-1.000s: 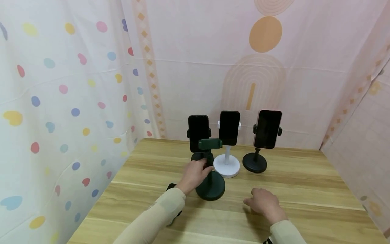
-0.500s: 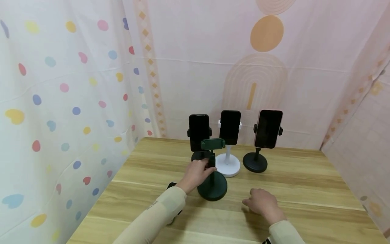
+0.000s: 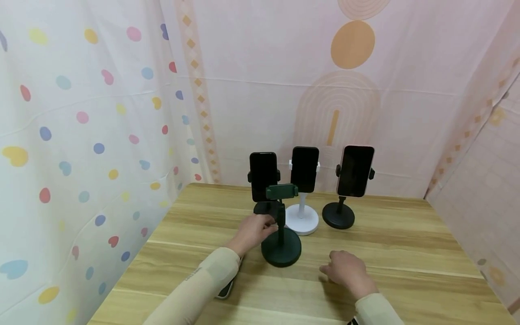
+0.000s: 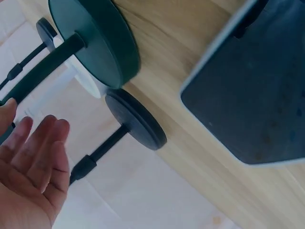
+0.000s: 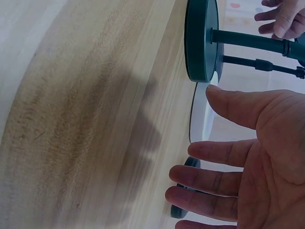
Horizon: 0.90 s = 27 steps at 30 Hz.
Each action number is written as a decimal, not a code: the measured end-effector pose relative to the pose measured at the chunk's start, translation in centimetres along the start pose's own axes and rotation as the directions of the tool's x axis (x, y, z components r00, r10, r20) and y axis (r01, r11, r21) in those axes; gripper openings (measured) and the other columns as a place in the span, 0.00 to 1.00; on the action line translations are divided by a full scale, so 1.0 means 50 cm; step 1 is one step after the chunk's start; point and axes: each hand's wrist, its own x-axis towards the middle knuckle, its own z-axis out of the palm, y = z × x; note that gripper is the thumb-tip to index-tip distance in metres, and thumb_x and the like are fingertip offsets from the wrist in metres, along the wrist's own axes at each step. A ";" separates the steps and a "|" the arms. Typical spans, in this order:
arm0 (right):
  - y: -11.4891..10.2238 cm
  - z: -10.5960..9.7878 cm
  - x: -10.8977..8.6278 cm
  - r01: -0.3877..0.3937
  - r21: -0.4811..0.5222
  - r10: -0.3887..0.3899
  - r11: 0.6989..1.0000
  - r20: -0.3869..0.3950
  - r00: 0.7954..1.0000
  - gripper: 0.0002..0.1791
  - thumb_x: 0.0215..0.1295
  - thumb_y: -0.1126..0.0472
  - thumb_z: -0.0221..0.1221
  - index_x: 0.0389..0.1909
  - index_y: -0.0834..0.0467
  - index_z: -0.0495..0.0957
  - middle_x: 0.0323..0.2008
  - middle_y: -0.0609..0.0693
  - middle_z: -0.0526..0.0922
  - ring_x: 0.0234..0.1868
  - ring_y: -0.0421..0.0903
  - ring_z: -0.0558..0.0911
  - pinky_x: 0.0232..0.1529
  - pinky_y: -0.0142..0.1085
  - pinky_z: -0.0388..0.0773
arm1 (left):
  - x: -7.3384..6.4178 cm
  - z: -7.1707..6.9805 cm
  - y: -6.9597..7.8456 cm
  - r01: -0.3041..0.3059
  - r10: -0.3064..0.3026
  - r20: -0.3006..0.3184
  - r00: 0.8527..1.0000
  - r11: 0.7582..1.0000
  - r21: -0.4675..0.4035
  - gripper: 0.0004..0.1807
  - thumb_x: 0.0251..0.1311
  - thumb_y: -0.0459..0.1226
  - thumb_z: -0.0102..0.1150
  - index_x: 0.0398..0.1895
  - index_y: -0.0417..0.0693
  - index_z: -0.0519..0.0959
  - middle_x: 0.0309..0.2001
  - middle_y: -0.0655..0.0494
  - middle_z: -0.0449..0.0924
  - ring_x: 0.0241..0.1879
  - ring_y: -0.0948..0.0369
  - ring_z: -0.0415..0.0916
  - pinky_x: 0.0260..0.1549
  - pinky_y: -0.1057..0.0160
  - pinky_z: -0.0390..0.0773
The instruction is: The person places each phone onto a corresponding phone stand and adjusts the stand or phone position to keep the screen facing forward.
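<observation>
A dark green phone stand [image 3: 281,247], its holder holding no phone, stands upright in front of the other stands. My left hand [image 3: 253,232] is just left of its stem, fingers loosely bent and not wrapped round it. In the left wrist view, the left thumb overlaps the green stem [image 4: 47,67] while the fingers spread apart. A phone [image 3: 227,288] lies flat on the table, partly hidden under the left forearm; it also shows large in the left wrist view. My right hand [image 3: 346,272] hovers low over the table, right of the green stand, with fingers extended and holding nothing.
Behind the green stand are three stands bearing upright phones: a black stand [image 3: 263,207] at left, a white stand [image 3: 301,220] in the middle and another black stand [image 3: 338,215] at right. Patterned curtains [image 3: 252,104] enclose the wood-grain table [image 3: 390,253] at the back and sides.
The green stand shifted slightly right, held at its stem by my left hand. Now that hand has let go and drawn back a little left, uncovering more of the flat phone. My right hand stays put.
</observation>
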 end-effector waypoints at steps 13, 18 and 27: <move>-0.018 -0.001 0.000 0.013 -0.003 -0.013 1.000 0.003 1.000 0.22 0.63 0.48 0.65 0.46 0.64 0.81 0.36 0.54 0.82 0.39 0.55 0.82 0.39 0.53 0.78 | -0.025 -0.035 -0.073 0.155 -0.170 0.027 0.985 0.945 0.289 0.13 0.63 0.43 0.66 0.39 0.41 0.85 0.38 0.48 0.85 0.37 0.52 0.82 0.36 0.51 0.81; -0.034 0.004 -0.003 0.047 0.001 -0.047 0.999 0.013 0.999 0.22 0.63 0.49 0.65 0.45 0.64 0.81 0.35 0.54 0.83 0.40 0.56 0.82 0.42 0.53 0.79 | -0.049 -0.057 -0.129 0.215 -0.234 0.014 0.972 0.914 0.343 0.11 0.62 0.41 0.67 0.34 0.40 0.82 0.30 0.50 0.82 0.30 0.53 0.80 0.32 0.52 0.79; -0.081 0.030 -0.008 0.114 -0.010 -0.114 0.993 0.004 0.994 0.19 0.64 0.48 0.65 0.36 0.62 0.80 0.29 0.52 0.80 0.33 0.52 0.81 0.37 0.50 0.79 | -0.081 -0.084 -0.193 0.294 -0.318 0.009 0.948 0.886 0.358 0.14 0.61 0.44 0.66 0.37 0.39 0.83 0.31 0.51 0.83 0.30 0.54 0.80 0.29 0.51 0.80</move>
